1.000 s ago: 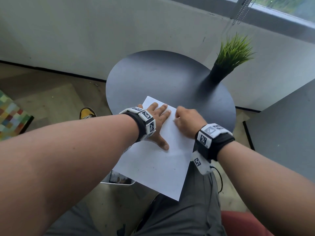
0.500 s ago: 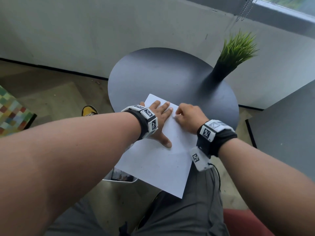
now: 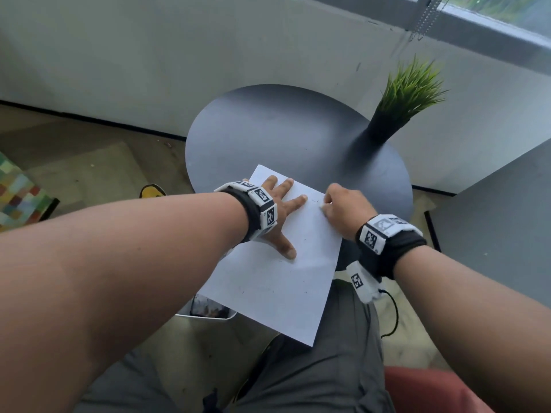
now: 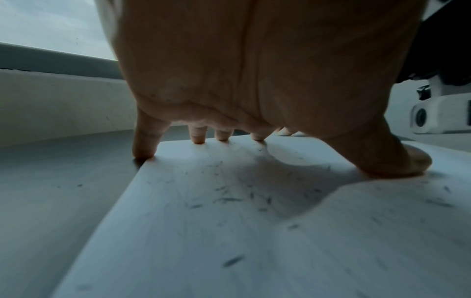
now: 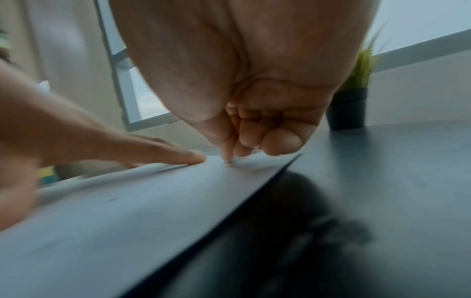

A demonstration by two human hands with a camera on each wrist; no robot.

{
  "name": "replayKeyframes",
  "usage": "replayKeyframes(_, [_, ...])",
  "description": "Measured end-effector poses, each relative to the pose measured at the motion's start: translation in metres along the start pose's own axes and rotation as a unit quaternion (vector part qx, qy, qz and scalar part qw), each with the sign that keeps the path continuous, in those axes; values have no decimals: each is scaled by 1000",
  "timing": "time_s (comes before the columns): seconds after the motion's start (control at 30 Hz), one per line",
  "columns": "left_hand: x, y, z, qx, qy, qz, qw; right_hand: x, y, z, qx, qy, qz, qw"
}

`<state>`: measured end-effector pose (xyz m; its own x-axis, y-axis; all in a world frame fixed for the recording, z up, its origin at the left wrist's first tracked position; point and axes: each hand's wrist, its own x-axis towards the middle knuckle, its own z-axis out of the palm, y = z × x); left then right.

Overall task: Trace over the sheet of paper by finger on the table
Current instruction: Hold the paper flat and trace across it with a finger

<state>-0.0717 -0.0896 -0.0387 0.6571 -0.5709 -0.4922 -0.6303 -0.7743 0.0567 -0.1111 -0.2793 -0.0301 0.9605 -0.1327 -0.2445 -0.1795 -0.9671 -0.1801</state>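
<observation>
Round dark table [image 3: 277, 135], white sheet of paper [image 3: 277, 281] overhanging its near edge, potted plant [image 3: 399, 105] at its far right

The paper [image 3: 277, 281] lies on the counter's [image 3: 283, 135] near side, its near end overhanging the edge. The left hand [image 3: 281, 210] rests on the paper's far left part, the right hand [image 3: 343, 207] on its far right edge. The plant [image 3: 402, 105] stands at the counter's far right.

The sheet of paper [image 3: 277, 281] is white with scattered small dark flecks. The round desk [image 3: 277, 135] under it is matt dark grey. At the desk's far right edge, the plant [image 3: 413, 86] has green blades in a black pot [image 3: 384, 128]. Both wristbands [image 3: 387, 242] are black, carrying white blocks printed with black square-code markers.
</observation>
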Motion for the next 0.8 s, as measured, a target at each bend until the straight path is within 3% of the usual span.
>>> replayKeyframes(0.13, [0,0,0,1,5,3,1000,-34,-34,17,11,-61,-214,975])
replayKeyframes(0.2, [-1,2,-2,11,3,3,1000,-29,-24,9,1,-70,-200,977])
replayKeyframes(0.3, [-2,4,-4,16,1,-4,1000,-7,4,-4,23,-26,-29,999])
replayKeyframes(0.33, [-2,4,-4,17,-2,-5,1000,-5,5,-4,16,-8,-5,1000])
replayKeyframes(0.4, [-2,4,-4,16,-5,-5,1000,-13,-7,3,-22,-7,-53,998])
replayKeyframes(0.5, [-1,3,-4,14,-3,0,1000,-43,-31,9,-10,-79,-220,972])
replayKeyframes(0.57, [-2,5,-6,14,-9,4,1000,-47,-24,5,-10,-92,-251,964])
replayKeyframes(0.73, [-4,11,-11,26,-22,-5,999,-11,10,-5,-1,-9,-16,1000])
replayKeyframes(0.8, [-1,11,-10,30,-20,-5,999,-17,-2,1,-30,-5,-55,998])
